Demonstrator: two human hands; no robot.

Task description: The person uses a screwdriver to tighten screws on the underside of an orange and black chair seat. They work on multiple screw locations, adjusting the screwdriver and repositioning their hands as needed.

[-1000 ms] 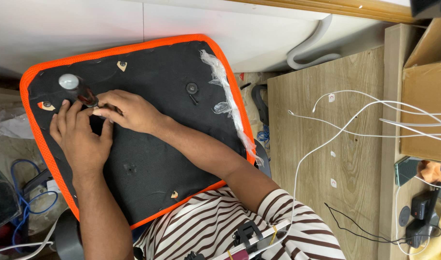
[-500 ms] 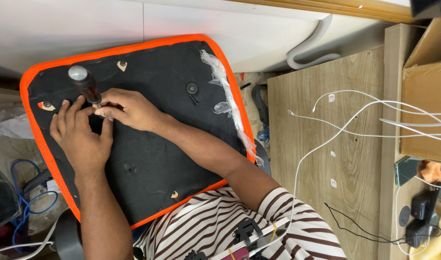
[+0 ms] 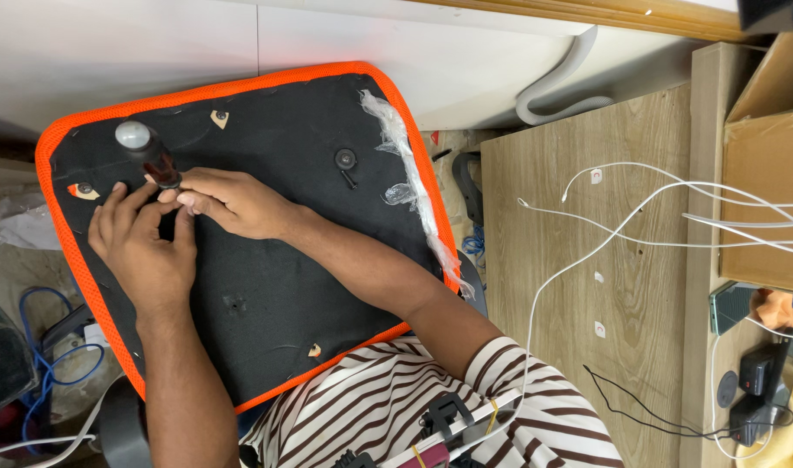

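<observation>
Head view: your left hand rests open-fingered on black seat underside, touching screwdriver base. Your right hand pinches screwdriver shaft, fingers closed. Beyond, orange seat edge, white wall.

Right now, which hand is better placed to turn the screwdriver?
Right, likely. The right hand pinches the screwdriver at its base, on the black seat underside. The left hand lies spread beside it, fingers flat, seemingly only steadying.
</observation>
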